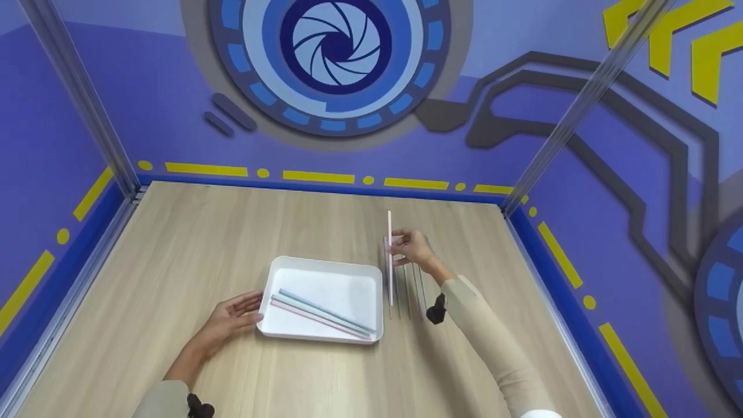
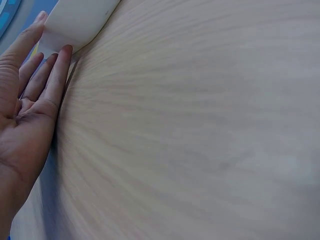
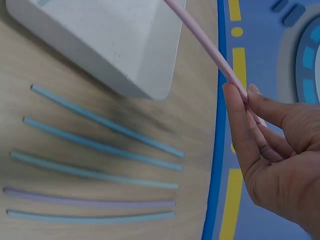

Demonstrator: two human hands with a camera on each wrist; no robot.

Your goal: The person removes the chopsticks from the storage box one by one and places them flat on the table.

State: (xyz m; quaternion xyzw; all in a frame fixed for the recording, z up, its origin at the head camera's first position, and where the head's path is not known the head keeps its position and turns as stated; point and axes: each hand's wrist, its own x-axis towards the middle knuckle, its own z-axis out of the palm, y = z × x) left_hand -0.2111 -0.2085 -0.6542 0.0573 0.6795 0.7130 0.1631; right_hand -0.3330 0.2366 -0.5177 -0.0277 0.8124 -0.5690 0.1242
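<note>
My right hand (image 1: 412, 247) pinches a pale pink drinking straw (image 1: 389, 284) between thumb and fingers, just right of a white tray (image 1: 328, 264). In the right wrist view the straw (image 3: 206, 44) slants up over the tray from the fingertips. Inside the tray lie several straws (image 1: 325, 312), blue-grey and pinkish, set diagonally. At the tray's left end is my left hand (image 1: 229, 319), its fingers extended and fingertips right at the wall. The left wrist view has that hand (image 2: 32, 110) palm-up beside the tray's corner (image 2: 75, 25).
Several loose straws lie roughly side by side on the wooden table right of the tray, among them a blue straw (image 3: 105, 144) and a lilac straw (image 3: 90, 197). Blue-purple printed walls (image 1: 290, 154) with metal corner posts (image 1: 557, 136) bound the table.
</note>
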